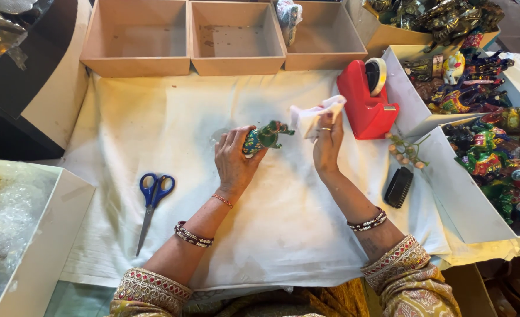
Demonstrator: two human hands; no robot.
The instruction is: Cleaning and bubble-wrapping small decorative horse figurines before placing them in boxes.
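Left hand (234,161): fingers wrapped round a small painted figurine (264,137), green with blue and multicolour detail. It is held just above the white cloth (172,117) covering the worktop, not resting on it. Long axis runs roughly left to right, rising slightly toward the right; the free green end projects past the left fingertips toward the other hand.

Right hand (328,144): fingers pinched narrow on a piece of white wrapping paper (317,113), which stands up and back from the fingertips. A ring shows on one finger. The paper's lower edge sits just beside the figurine's projecting end; whether they touch I cannot tell. The figurine lies directly left of the right fingers, so that hand is the nearer free one.

Surroundings, relative to the fingers:
- Right of the right fingers, near: red tape dispenser (365,105) with a pale roll.
- Below and right: black brush (398,187), small beaded sprig (406,151).
- Far right: white boxes (430,147) packed with similar painted figurines.
- Left of the left fingers, well apart: blue-handled scissors (152,202).
- Beyond both hands: three shallow tan trays (236,64), the right one holding a wrapped bundle.
- Far left: white box of bubble wrap (43,246).

No legible labels noted.
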